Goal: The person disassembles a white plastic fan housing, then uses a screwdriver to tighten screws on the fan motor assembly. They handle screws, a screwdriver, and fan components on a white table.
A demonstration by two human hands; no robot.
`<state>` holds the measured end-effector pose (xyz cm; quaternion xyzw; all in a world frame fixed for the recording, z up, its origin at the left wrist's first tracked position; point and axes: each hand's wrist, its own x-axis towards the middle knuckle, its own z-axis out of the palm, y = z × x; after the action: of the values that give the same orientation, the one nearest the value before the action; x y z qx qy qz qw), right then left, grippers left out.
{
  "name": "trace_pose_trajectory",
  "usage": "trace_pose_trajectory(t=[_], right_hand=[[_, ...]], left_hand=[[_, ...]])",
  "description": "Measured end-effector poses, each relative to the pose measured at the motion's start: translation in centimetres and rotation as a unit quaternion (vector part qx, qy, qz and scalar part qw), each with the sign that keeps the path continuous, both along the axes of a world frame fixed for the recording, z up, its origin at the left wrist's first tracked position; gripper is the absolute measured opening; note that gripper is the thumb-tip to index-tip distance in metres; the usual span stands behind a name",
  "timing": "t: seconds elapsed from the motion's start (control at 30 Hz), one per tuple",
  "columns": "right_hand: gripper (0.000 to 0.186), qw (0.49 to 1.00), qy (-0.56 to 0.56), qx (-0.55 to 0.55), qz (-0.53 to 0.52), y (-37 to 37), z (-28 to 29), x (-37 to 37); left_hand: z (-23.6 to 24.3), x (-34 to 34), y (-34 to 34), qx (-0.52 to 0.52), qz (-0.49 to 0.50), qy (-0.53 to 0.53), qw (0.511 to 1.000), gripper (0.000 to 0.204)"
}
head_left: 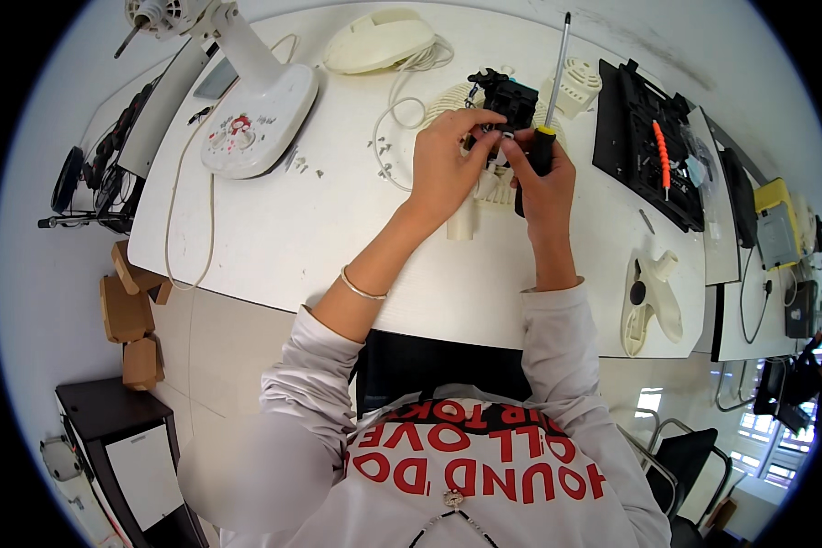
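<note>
Over the far middle of the table, a black mechanical assembly (pixel 513 102) with small wires stands in front of both hands. My left hand (pixel 441 160) is closed at its near side, thumb and forefinger pinching close to a small part that the fingers mostly cover. My right hand (pixel 550 187) is wrapped around the dark handle of a screwdriver (pixel 557 84), its yellow collar showing and its long shaft pointing away and up. The right thumb and fingertips also meet at the assembly. Partly hidden beneath lies a cream slatted fan guard (pixel 498 190) with a short tube.
A white fan base (pixel 260 128) stands at the left, with loose screws (pixel 306 169) beside it. A cream shell (pixel 379 41) and cable lie at the back. An open black tool case (pixel 644 146) sits right, above a cream plastic housing (pixel 650 306). A vented cream cover (pixel 577 87) is behind my right hand.
</note>
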<state>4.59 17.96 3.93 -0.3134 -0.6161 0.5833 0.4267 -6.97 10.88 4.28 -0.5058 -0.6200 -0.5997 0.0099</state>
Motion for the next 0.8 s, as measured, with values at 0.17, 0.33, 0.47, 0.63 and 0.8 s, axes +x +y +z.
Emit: trace_pose_trajectory(t=[0.17,0.33,0.47,0.63,0.8], right_hand=[[0.026,1.0,0.013,-0.004,0.018,0.6,-0.7,0.1],[0.026,1.0,0.027,-0.004,0.005,0.3,-0.4,-0.1],[0.026,0.999,0.026,-0.017,0.008,0.5,0.0,0.2],[0.028,0.996,0.042,-0.081,0.008,1.1,0.0,0.7],[0.031,0.993,0.053,-0.103,0.011,1.3,-0.3,0.8]], left_hand=[[0.6,0.2,0.4,0.015,0.011,0.048,0.999,0.019],[0.8,0.5,0.5,0.006,0.013,0.004,1.0,0.018],[1.0,-0.2,0.8,-0.009,0.014,0.074,0.997,0.018],[1.1,-0.5,0.7,-0.023,-0.005,0.023,0.999,0.018],[0.5,-0.2,0.4,-0.049,0.016,0.055,0.997,0.016]])
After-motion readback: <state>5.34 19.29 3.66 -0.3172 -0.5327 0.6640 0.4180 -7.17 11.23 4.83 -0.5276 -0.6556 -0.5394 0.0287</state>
